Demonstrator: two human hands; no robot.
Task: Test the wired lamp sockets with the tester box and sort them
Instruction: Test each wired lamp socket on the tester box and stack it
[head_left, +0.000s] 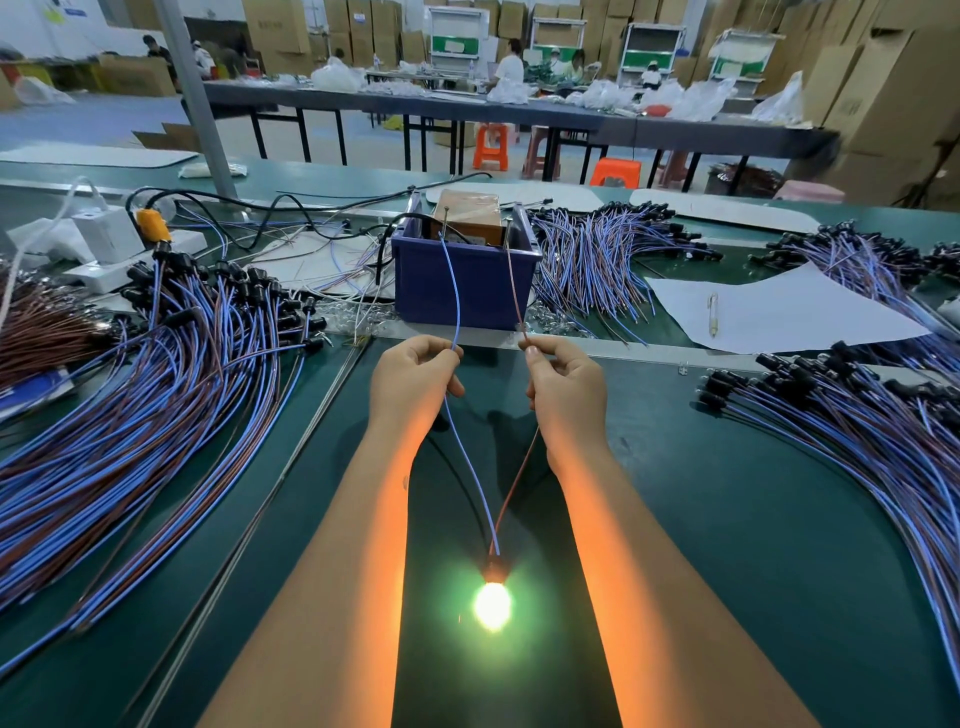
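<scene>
A lit bulb (492, 605) glows in a black lamp socket (496, 566) lying on the green table between my forearms. Its blue wire (470, 467) runs up into my left hand (413, 384), which pinches it. Its brown wire (514, 488) runs up into my right hand (566, 384), which pinches it too. Both wire ends reach up to two metal pins in the tester box (470, 215), which sits inside a blue bin (462, 283) beyond my hands.
Large bundles of wired sockets lie at the left (156, 395), behind the bin at the right (597, 260) and at the far right (857, 426). A white sheet with a pen (714, 314) lies right of the bin. A power strip (109, 244) is at the back left.
</scene>
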